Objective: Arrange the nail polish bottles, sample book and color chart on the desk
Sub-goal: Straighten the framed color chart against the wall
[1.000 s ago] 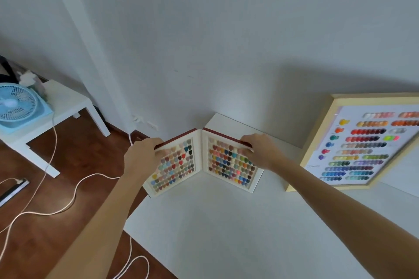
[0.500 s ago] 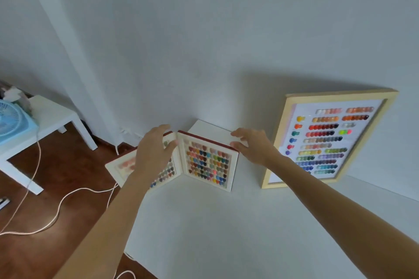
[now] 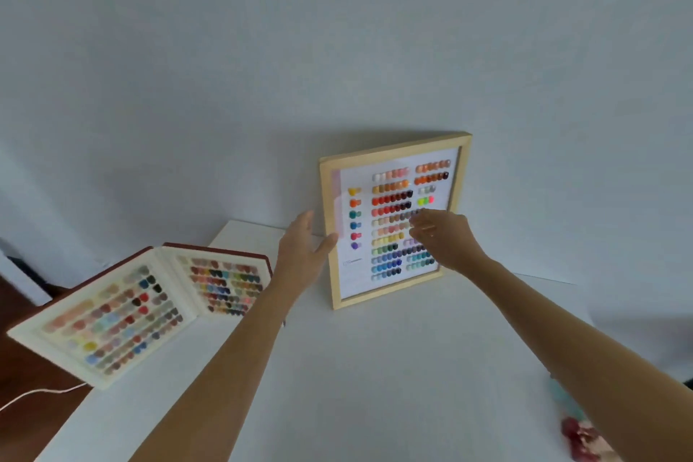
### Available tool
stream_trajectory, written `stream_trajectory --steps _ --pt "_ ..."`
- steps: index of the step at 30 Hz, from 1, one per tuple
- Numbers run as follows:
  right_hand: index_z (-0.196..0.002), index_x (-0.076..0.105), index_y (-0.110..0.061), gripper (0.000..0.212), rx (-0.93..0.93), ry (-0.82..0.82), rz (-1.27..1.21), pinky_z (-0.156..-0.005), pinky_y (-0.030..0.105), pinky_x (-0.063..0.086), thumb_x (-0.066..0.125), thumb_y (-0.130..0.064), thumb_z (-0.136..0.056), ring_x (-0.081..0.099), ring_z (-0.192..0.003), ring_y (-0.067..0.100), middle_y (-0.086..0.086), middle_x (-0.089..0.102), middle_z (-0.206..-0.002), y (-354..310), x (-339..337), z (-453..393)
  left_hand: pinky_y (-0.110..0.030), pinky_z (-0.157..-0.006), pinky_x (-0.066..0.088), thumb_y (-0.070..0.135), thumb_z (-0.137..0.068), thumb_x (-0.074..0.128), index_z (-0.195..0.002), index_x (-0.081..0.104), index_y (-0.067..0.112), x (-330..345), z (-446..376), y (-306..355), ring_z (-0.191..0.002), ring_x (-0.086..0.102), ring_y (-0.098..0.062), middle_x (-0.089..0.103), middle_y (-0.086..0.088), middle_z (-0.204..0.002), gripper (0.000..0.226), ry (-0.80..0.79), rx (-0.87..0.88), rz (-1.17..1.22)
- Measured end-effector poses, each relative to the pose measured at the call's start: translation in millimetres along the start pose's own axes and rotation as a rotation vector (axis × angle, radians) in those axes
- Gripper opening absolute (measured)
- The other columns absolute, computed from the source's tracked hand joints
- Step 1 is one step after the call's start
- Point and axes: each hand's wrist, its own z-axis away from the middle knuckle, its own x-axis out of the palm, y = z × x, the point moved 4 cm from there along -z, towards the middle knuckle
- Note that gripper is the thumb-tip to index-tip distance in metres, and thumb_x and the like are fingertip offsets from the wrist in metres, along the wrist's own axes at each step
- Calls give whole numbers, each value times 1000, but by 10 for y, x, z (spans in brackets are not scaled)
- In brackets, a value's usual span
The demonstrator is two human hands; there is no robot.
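— White wall, white table (image 3: 375, 368) pushed up against it. Where does your chart sit?

— Your chart (image 3: 392, 221) stands upright at the table's far edge, wooden frame leaning back on the wall (image 3: 337, 49), rows of colored swatches facing you.

— And your hands?

— Your left hand (image 3: 303, 251) is open, fingers spread, thumb at the frame's left edge; whether it touches the wood, you cannot tell through the blur. Your right hand (image 3: 442, 236) is in front of the chart's glass, fingers loosely curled and apart, gripping nothing. Both forearms reach out across the table.

— Your book?

— Your book (image 3: 150, 308) lies open at the table's far left corner, to the left of the chart and apart from it. Its left page hangs out past the table's left edge over the brown floor (image 3: 22, 379); its right page stands tilted up toward the wall. Neither hand touches it.

— Anything else by you?

— A white cable (image 3: 37, 392) on the floor below the book, and something blurred in teal and red (image 3: 573, 424) at the table's near right corner, partly hidden by your right arm.
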Motion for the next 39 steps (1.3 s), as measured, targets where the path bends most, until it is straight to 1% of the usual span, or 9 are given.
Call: stream_trajectory --steps 5,12,15,18,24,30,33,35,39 --pt "-109 66 -8 25 177 82 -23 -90 24 43 63 -21 -87 67 -92 18 7 71 -108 521 -218 -75 -45 -108 35 28 -87 65 -147 12 20 376 -160 -35 -140 30 -29 29 -9 -153 81 0 -97 66" --pt "-124 54 -5 39 336 108 -40 -103 43 41 61 -22 -89 61 -107 27 13 65 -116 948 -191 -303 -49 -89 54 15 -92 57 -144 18 23 597 -325 -148 -123 54 -32 49 -9 -138 66 58 -39 69" --pt "-130 47 -5 48 390 100 -43 -104 40 40 62 -23 -89 57 -114 28 16 61 -123 1109 -112 -443 -30 -67 58 15 -94 53 -141 23 25 638 -369 -212 -112 62 -27 56 -8 -130 57 111 -21 88" --pt "-134 41 -5 54 440 71 -55 -102 39 40 62 -24 -89 54 -118 30 16 58 -128 1240 -6 -567 -12 -54 50 21 -95 51 -139 29 27 639 -409 -267 -97 65 -14 62 -3 -122 50 169 -8 98" --pt "-129 42 -9 45 439 62 -118 -92 41 48 60 -22 -89 58 -112 31 14 60 -124 1396 100 -773 -11 -56 49 15 -97 50 -135 38 21 688 -513 -370 -100 68 -22 65 -7 -119 41 248 -45 101" --pt "-120 43 -10 32 392 91 -152 -76 37 52 56 -19 -92 62 -94 28 14 63 -117 1495 120 -844 -23 -64 54 15 -95 52 -128 43 20 694 -732 -403 -103 67 -23 65 -8 -117 35 247 -79 139" --pt "-113 43 -8 26 365 113 -131 -62 31 53 54 -19 -93 61 -80 26 16 64 -110 1566 99 -801 -17 -62 52 17 -95 54 -127 43 21 696 -883 -413 -101 67 -20 66 -6 -116 34 213 -60 147" --pt "-111 43 -8 24 353 121 -123 -53 22 48 55 -19 -93 61 -73 24 14 64 -107 1616 91 -759 -21 -68 53 15 -94 54 -126 45 20 715 -992 -414 -102 66 -19 66 -6 -116 34 191 -47 160" --pt "-109 42 -11 23 389 165 -152 -50 19 48 56 -18 -92 61 -71 21 11 61 -105 1705 80 -668 -23 -75 53 9 -93 53 -125 47 21 798 -1233 -379 -106 65 -19 66 -6 -118 35 144 -42 183"
